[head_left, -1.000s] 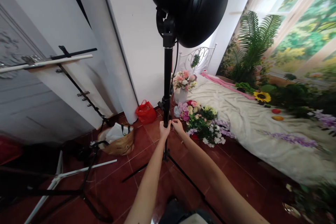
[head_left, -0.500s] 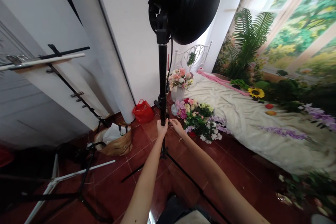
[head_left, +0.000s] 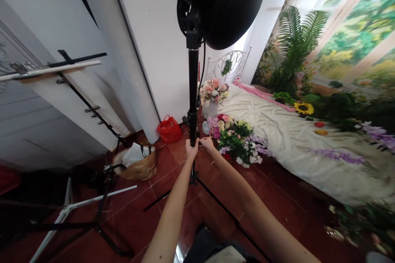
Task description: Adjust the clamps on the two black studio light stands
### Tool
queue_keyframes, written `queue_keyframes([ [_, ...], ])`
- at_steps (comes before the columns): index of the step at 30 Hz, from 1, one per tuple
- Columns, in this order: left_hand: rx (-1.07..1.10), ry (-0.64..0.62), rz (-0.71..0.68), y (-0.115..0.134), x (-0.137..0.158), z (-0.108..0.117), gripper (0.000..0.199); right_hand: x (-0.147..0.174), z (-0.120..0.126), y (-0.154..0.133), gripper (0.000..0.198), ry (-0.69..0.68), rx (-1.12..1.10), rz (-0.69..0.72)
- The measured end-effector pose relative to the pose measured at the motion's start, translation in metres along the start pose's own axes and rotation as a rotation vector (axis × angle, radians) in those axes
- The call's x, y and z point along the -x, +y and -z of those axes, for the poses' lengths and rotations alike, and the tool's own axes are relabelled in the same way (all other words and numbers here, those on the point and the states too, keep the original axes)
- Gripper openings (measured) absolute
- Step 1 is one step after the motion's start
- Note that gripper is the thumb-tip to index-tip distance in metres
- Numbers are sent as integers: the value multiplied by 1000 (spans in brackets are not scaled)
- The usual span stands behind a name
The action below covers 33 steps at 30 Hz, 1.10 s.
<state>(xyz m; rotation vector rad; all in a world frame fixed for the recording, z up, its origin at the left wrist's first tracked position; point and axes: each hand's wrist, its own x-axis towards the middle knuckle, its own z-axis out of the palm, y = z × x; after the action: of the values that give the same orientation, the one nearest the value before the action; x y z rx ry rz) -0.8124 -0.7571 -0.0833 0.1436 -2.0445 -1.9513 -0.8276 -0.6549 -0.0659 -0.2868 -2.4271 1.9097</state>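
One red tiled floor bears the upright black light stand, probably stiff, top-heavy under its bulky lamp; the left hand wraps its pole, a steadying hold; the right hand is just beside; its grip I cannot tell.

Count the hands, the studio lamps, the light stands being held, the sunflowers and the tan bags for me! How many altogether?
Hands: 2, a left hand and a right hand
Studio lamp: 1
Held light stand: 1
Sunflower: 1
Tan bag: 1
Total: 6
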Motion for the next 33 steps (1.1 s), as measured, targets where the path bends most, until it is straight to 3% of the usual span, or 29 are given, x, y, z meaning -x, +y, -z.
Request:
queue_keyframes([
  [6, -7, 19, -3, -3, -1, -1, 40, -1, 0, -1, 32, -30, -23, 0],
  [13, -17, 25, 6, -5, -2, -1, 40, 20, 4, 24, 44, -82, -187, 131],
  [21, -13, 8, -12, -2, -2, -1, 39, 28, 1, 43, 44, -204, -337, 25],
  [25, -10, -10, -15, -1, -2, -1, 37, 28, -7, 46, 44, -158, -326, 21],
  [29, -13, 8, -9, 1, -1, -2, 37, 25, -14, 46, 41, -37, -244, 112],
  [33, -8, 18, 1, 1, -1, -3, 38, 22, -18, 38, 40, 67, -135, 107],
])
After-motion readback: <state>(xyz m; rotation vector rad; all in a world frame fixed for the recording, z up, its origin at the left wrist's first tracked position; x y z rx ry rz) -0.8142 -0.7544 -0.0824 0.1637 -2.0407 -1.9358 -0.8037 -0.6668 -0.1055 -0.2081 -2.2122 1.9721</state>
